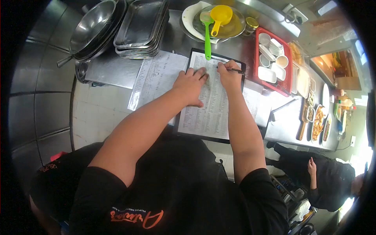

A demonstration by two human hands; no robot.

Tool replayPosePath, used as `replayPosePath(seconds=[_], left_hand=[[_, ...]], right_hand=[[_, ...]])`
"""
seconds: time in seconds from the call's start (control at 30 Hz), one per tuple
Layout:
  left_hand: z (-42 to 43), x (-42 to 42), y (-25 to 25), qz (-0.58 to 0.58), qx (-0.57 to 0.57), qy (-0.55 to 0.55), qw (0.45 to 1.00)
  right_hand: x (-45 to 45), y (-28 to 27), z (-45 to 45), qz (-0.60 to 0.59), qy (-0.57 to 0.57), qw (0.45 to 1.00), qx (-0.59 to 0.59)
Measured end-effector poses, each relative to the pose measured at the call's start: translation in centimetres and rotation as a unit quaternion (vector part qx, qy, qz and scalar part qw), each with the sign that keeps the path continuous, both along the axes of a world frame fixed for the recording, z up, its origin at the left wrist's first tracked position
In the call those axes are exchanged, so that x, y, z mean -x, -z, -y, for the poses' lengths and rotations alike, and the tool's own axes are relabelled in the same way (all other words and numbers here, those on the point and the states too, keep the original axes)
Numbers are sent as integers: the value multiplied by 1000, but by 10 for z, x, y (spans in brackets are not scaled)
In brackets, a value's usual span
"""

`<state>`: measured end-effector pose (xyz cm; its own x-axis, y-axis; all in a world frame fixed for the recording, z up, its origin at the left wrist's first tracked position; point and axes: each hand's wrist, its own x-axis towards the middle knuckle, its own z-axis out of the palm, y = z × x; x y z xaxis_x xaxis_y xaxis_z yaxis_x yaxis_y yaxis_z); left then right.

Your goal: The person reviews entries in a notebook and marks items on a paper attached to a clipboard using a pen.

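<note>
A printed sheet (pixel 203 121) with dense rows of text lies on a black clipboard (pixel 184 134) at the counter's edge. My left hand (pixel 190 87) rests flat on the sheet's left side, fingers spread, holding nothing. Near the sheet's upper right, my right hand (pixel 230 75) grips a dark pen (pixel 237 71), its tip close to the paper. More written papers (pixel 156 74) lie to the left, partly beside the clipboard. Just above the clipboard, a green spatula (pixel 208 43) hangs over its top edge, with a yellow scoop (pixel 221 15) beside it on a bowl.
Stacked metal trays (pixel 141 23) and pans (pixel 94 25) stand at the upper left. A red basket (pixel 290 72) of white dishes is at the right, with food plates (pixel 318 123) beyond. One person (pixel 329 180) in black stands at lower right; another person's dark clothing (pixel 58 180) shows at lower left.
</note>
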<state>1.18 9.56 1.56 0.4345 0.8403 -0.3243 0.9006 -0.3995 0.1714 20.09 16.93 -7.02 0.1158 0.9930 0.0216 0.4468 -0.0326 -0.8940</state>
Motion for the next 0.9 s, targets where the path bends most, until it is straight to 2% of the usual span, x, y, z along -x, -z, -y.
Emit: replayPosePath(seconds=[0.77,0.9], left_hand=[[22,1,6,27,-47,-13,998],[21,0,7,16,-42,-14,999]], right_hand=[[-1,4,1,-13,-11,999,-32],[-3,3,11,9,-12,1000,3]])
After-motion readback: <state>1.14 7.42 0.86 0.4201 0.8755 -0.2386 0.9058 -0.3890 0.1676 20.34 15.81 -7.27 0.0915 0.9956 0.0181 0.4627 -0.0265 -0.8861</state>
